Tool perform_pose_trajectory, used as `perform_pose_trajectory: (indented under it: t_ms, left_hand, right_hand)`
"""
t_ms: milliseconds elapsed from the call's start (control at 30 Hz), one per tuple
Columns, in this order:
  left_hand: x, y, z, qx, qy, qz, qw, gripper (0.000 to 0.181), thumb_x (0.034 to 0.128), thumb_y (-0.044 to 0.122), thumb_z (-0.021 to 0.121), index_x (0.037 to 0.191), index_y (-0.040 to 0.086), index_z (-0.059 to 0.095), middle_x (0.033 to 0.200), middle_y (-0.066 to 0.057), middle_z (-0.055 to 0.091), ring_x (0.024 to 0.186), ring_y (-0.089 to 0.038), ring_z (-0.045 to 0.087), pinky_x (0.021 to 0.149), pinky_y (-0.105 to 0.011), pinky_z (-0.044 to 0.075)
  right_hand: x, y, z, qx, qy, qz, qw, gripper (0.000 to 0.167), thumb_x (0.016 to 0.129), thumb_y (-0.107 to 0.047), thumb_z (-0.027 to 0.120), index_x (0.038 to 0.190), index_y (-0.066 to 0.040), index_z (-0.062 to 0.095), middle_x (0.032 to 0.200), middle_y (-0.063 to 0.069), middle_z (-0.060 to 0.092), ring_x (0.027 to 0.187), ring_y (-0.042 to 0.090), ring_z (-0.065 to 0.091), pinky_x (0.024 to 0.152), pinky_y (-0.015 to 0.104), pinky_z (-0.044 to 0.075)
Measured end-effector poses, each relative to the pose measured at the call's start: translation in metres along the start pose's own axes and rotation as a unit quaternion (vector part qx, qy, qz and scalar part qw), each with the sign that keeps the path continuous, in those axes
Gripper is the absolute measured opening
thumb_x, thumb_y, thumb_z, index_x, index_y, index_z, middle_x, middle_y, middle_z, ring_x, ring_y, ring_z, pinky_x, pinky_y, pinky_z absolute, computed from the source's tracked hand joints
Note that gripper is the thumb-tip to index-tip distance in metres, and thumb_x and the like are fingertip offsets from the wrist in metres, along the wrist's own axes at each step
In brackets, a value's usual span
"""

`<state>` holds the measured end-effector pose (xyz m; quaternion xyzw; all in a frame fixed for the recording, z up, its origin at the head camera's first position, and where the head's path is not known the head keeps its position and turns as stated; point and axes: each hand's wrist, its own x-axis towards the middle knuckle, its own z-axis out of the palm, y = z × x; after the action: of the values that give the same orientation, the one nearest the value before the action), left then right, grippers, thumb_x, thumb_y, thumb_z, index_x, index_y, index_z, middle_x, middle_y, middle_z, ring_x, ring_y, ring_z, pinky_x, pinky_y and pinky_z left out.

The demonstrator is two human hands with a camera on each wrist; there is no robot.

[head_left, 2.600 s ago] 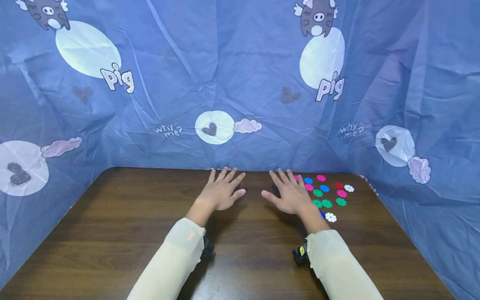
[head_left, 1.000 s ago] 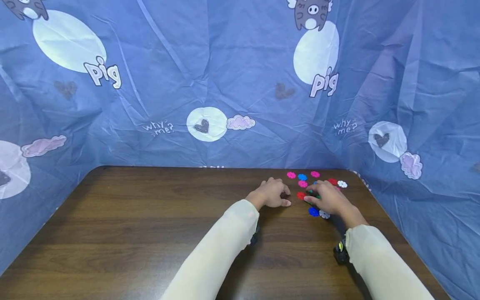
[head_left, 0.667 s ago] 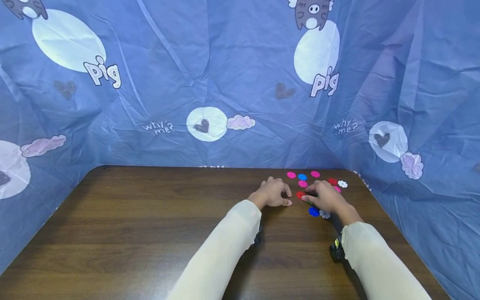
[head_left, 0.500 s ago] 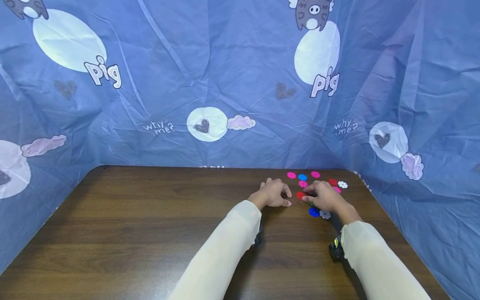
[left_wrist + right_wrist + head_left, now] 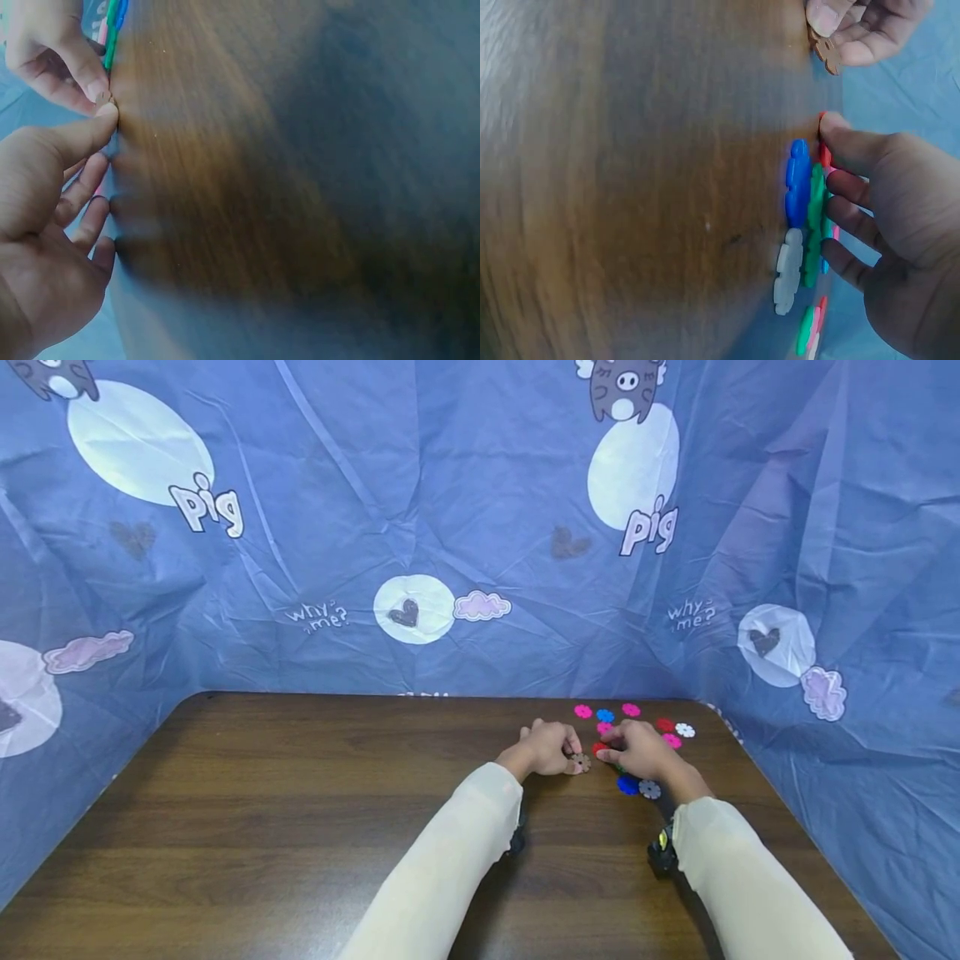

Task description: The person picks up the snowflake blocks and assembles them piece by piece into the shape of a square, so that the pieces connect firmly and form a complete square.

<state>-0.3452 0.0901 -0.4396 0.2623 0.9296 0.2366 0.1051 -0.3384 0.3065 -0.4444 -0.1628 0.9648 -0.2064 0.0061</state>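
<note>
a blue sheet (image 5: 480,493) reading "pig" and "why me?" hangs behind the brown table (image 5: 300,827). the left hand (image 5: 547,747) pinches a brown disc (image 5: 583,762) between the hands; the right hand (image 5: 641,752) has its thumb at a red disc (image 5: 597,748), whether pinching i cannot tell.

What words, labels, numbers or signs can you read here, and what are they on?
"pig": twice, on the blue cloth.
"why me?": twice, same cloth.
Letters behind the table's edge: mostly hidden, unreadable.
Right wrist camera's yellow mark: too small.
Discs: none readable.
</note>
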Motion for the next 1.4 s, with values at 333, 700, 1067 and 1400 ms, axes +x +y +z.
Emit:
perform_pose_trajectory:
  t_ms: [333, 700, 1067, 1400]
  left_hand:
    - [-0.003, 0.004, 0.0, -0.022, 0.002, 0.03, 0.9993, 0.022, 0.0893, 0.026, 0.082, 0.099, 0.02, 0.063, 0.087, 0.012, 0.064, 0.087, -0.006, 0.058, 0.092, -0.036, 0.039]
    - [-0.006, -0.004, -0.003, -0.085, 0.032, 0.054, 0.9943, 0.013, 0.0914, 0.012, 0.078, 0.096, 0.01, 0.066, 0.086, 0.003, 0.067, 0.082, -0.007, 0.059, 0.076, -0.02, 0.049]
    - [-0.016, -0.019, -0.01, -0.109, 0.072, 0.08, 0.9882, 0.011, 0.092, 0.011, 0.077, 0.096, 0.007, 0.067, 0.077, 0.006, 0.065, 0.072, -0.004, 0.058, 0.07, -0.018, 0.048]
    - [-0.048, -0.042, -0.032, -0.164, 0.115, 0.08, 0.9765, 0.007, 0.0921, 0.006, 0.075, 0.098, 0.002, 0.073, 0.08, 0.0, 0.07, 0.07, -0.004, 0.059, 0.068, -0.02, 0.05]
  right_hand:
    - [0.004, -0.004, 0.003, 0.056, -0.014, 0.067, 0.9961, 0.015, 0.093, -0.012, 0.075, 0.101, -0.002, 0.067, 0.091, 0.007, 0.067, 0.087, 0.022, 0.061, 0.085, 0.042, 0.053]
    - [0.009, -0.01, 0.0, 0.08, -0.054, 0.086, 0.9916, 0.019, 0.092, -0.007, 0.073, 0.107, 0.001, 0.064, 0.096, 0.01, 0.063, 0.09, 0.024, 0.059, 0.089, 0.043, 0.05]
    - [0.009, -0.008, -0.006, 0.092, -0.051, 0.039, 0.9937, 0.025, 0.087, -0.005, 0.077, 0.101, -0.002, 0.056, 0.093, 0.01, 0.059, 0.088, 0.024, 0.056, 0.083, 0.038, 0.045]
    - [0.005, -0.007, -0.003, 0.094, -0.003, 0.001, 0.9956, 0.016, 0.086, 0.006, 0.071, 0.095, -0.003, 0.062, 0.085, 0.007, 0.062, 0.074, 0.018, 0.058, 0.071, 0.033, 0.049]
